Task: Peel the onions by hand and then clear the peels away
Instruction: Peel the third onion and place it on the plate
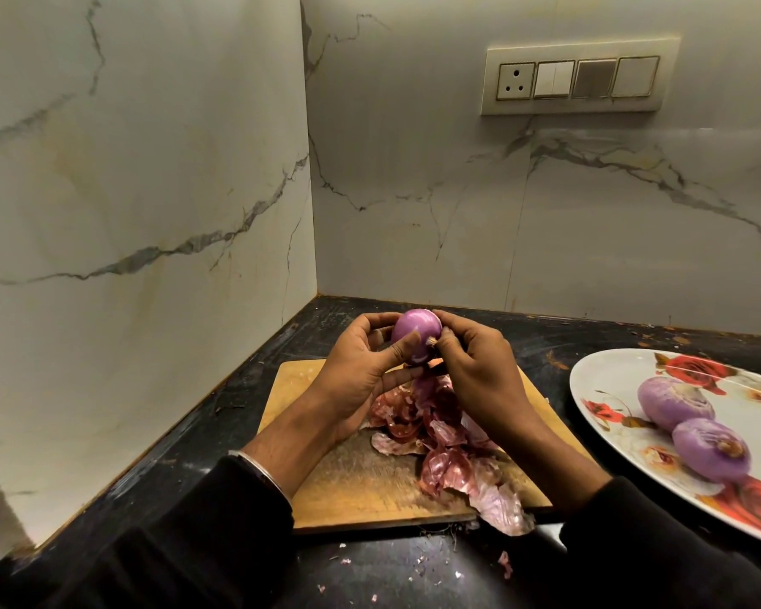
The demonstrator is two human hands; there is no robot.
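Onion point(415, 335) gripped by left hand point(357, 374), root end facing right hand point(475, 375), whose fingers pinch it.

Marble-veined corner walls point(150, 169), switch panel point(578, 79), black countertop point(185, 437).

I see the cutting board point(348, 490) lying on the bench point(185, 450) in the wall corner, with the peels point(453, 450) heaped on it. To its right lies the plate point(611, 380) carrying two onions point(673, 404), and the socket panel point(578, 79) sits on the wall behind.
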